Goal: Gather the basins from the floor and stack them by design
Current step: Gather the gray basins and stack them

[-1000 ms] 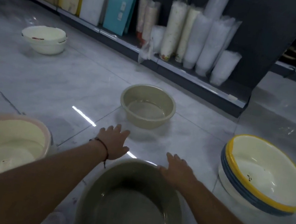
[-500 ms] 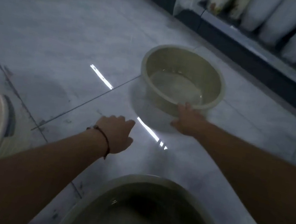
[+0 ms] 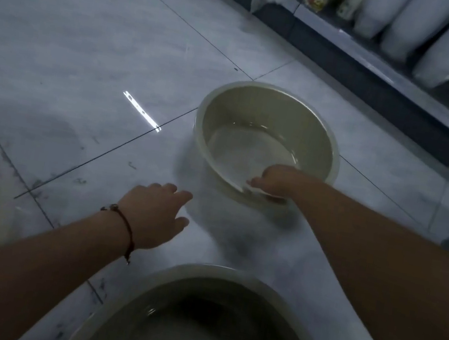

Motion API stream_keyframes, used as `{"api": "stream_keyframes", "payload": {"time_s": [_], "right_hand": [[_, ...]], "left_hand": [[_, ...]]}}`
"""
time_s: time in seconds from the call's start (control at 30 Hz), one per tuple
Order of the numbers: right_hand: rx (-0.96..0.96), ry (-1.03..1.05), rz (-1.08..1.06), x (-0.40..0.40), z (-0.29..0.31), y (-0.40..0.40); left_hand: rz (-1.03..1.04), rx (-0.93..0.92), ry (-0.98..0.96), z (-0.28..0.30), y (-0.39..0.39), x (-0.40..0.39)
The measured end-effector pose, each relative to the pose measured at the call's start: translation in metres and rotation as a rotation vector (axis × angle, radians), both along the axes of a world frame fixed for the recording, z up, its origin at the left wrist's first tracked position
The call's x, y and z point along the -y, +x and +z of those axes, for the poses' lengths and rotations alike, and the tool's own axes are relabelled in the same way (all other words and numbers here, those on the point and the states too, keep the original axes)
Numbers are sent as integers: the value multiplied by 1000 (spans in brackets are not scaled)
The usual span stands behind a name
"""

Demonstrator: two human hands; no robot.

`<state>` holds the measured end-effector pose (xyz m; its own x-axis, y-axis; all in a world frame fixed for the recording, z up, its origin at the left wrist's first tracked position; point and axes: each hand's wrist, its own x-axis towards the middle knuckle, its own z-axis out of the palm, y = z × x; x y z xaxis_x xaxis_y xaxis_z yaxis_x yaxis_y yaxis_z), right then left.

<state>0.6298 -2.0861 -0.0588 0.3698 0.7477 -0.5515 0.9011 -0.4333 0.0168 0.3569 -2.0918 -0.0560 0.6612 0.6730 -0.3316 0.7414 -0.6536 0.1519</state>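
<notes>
Two hands are seen over a tiled floor; one basin is gripped.
The near rim of the beige basin, upright and mouth-up, is pinched by the right hand, thumb inside. The left hand is held loosely spread above the floor, beside it, holding nothing. A grey basin is seen nearest.

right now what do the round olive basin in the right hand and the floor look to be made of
Round olive basin: probably plastic, smooth and glossy; thin rolled rim, slightly translucent wall, highlights inside. The right hand grips its near rim.
Grey floor: polished tile, likely marble-look ceramic or stone; grout lines and a mirrored lamp glare.
</notes>
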Motion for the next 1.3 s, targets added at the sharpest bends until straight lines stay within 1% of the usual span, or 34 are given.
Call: {"api": "stream_keyframes", "payload": {"time_s": [0.03,0.07,0.1,0.13,0.17,0.2,0.23,0.27,0.33,0.4,0.47,0.57,0.63,0.73,0.83,0.87,0.9,1.0,1.13,1.2,1.3], "right_hand": [[36,58,-64,15,-8,2],[119,123,-146,30,-15,4],[175,159,-311,49,-27,8],[134,188,-567,67,-37,14],[-9,227,-854,82,-44,17],[-184,299,-1094,94,-57,24],[-328,403,-1245,105,-68,32],[-440,486,-1324,112,-76,37],[-614,549,-1497,121,-70,33],[-743,517,-1515,124,-51,24],[-796,539,-1491,122,-28,23],[-897,558,-1509,131,21,18],[-923,559,-1508,151,54,15],[-908,611,-1446,190,107,8],[-903,615,-1385,243,155,-2],[-909,603,-1363,259,168,-6],[-916,596,-1344,279,182,-8],[-912,544,-1292,334,214,-22],[-854,502,-1249,383,236,-40],[-829,510,-1232,397,237,-50],[-817,493,-1229,416,224,-75]], "left_hand": [[-3,-7,7,-2,0,0],[2,-18,16,-3,-1,-1],[9,-25,22,-4,-1,-1],[16,-33,20,-5,-1,-1],[19,-44,16,-6,-1,-1],[19,-58,6,-7,-2,0],[17,-67,-3,-9,-2,2],[19,-77,-15,-11,-2,3],[24,-101,-30,-10,-3,6],[21,-131,-30,-4,-1,8],[27,-138,-34,9,3,9],[54,-48,-32,40,9,12],[106,77,-74,66,8,16],[307,285,-245,108,-5,18],[636,640,-565,154,-13,34],[702,727,-677,169,-17,42],[735,782,-737,181,-20,53],[752,775,-779,211,-37,100],[804,667,-698,236,-61,145],[815,655,-701,244,-75,160],[817,582,-638,236,-104,182]]}}
